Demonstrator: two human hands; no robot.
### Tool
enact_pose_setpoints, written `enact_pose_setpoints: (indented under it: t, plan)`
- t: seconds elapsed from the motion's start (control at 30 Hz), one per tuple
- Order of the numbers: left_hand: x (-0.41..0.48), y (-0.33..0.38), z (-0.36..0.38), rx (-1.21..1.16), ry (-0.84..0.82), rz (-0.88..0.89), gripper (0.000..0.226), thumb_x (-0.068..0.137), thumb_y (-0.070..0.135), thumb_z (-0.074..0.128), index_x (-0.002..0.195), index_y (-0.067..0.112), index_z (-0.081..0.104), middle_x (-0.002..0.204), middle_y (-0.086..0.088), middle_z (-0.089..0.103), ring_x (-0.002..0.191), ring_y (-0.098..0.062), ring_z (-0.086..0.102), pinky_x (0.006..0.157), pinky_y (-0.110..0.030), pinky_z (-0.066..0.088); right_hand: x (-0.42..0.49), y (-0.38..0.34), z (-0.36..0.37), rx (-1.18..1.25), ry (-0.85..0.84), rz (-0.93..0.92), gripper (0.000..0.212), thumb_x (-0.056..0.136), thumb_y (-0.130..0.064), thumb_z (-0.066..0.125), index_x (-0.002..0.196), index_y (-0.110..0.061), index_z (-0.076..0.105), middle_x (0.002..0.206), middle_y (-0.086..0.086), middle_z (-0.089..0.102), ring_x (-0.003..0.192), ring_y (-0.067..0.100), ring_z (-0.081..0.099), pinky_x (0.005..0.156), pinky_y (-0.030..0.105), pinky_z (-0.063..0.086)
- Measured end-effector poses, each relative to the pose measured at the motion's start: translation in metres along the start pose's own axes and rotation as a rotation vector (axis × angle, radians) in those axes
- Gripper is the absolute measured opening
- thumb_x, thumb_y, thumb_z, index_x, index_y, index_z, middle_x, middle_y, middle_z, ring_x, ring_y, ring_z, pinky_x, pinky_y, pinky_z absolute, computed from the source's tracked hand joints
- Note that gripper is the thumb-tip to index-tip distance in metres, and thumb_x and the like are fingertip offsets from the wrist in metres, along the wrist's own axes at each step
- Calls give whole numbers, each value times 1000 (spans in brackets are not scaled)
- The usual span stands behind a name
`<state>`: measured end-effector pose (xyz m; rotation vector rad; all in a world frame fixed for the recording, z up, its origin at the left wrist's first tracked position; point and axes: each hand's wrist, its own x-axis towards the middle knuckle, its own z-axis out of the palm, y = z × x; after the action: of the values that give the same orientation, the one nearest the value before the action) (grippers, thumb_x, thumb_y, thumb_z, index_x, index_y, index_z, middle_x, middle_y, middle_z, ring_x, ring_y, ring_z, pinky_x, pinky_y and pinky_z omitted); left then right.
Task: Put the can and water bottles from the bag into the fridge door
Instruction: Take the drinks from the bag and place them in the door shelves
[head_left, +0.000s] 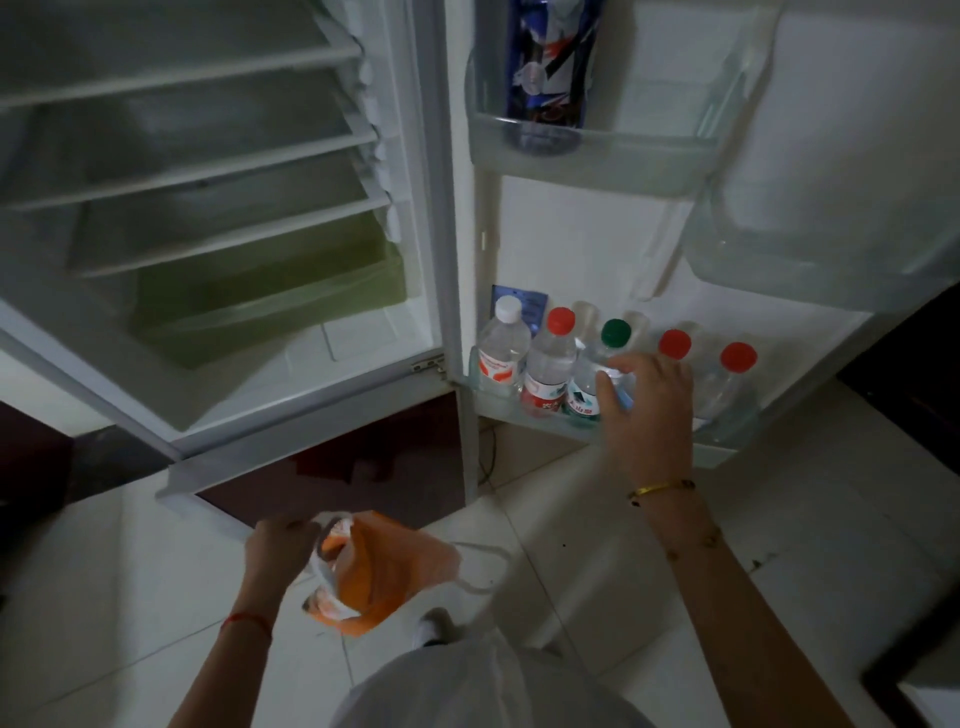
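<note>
Right hand grip wrapped on a bottle in the bottom door shelf, five bottles there. Can in top shelf. Left hand grip holds bag.

The fridge stands open, its shelves to the left and the swung-out door to the right. A can stands upright at the left end of the upper door shelf. Five bottles stand in a row along the bottom door shelf, from its left end toward its right. The right hand is at the middle of that row, in front of it. Nearer, over the floor, the left hand holds the bag.
</note>
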<state>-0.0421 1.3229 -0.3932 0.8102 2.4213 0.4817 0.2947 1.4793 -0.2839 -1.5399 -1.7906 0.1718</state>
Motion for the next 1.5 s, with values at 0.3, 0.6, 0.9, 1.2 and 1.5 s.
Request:
enact_pose_setpoints:
  t: [0.3, 0.6, 0.9, 1.2, 1.5]
  plan:
    - [35, -25, -13, -37, -81, 33, 19, 86, 7, 66, 99, 0, 77, 93, -23, 75, 87, -40, 69, 76, -32, 45, -8, -36, 34, -38, 16, 72, 22, 89, -22, 62, 104, -7, 64, 105, 13, 63, 105, 29, 50, 85, 22, 32]
    - [57, -45, -40, 117, -131, 32, 24, 92, 14, 60, 106, -1, 72, 113, -20, 71, 107, -39, 64, 81, -32, 47, -12, -52, 57, -62, 34, 37, 33, 90, -35, 52, 105, -8, 64, 107, 14, 64, 107, 34, 54, 89, 18, 28]
    - [11, 114, -71, -413, 81, 812, 17, 93, 14, 64, 106, 16, 73, 93, 2, 77, 84, -10, 72, 80, -23, 56, 0, -55, 16, -21, 373, 33, 21, 93, -18, 55, 104, -2, 63, 100, 17, 63, 95, 32, 53, 92, 39, 39]
    - [-89, 274, -71, -515, 239, 1574, 26, 92, 8, 59, 117, 8, 70, 113, -7, 66, 108, -21, 60, 93, -37, 47, 33, -29, -77, -80, 776, 137, 28, 94, -17, 50, 114, 3, 53, 110, 23, 54, 103, 28, 44, 93, 7, 25]
    - [-149, 359, -5, -394, 180, 1694, 34, 91, 13, 59, 124, 11, 65, 124, -6, 64, 119, -23, 57, 97, -39, 42, 69, 31, -126, -170, 778, 80, 26, 94, -15, 50, 115, -6, 60, 116, 16, 58, 112, 31, 50, 100, 7, 18]
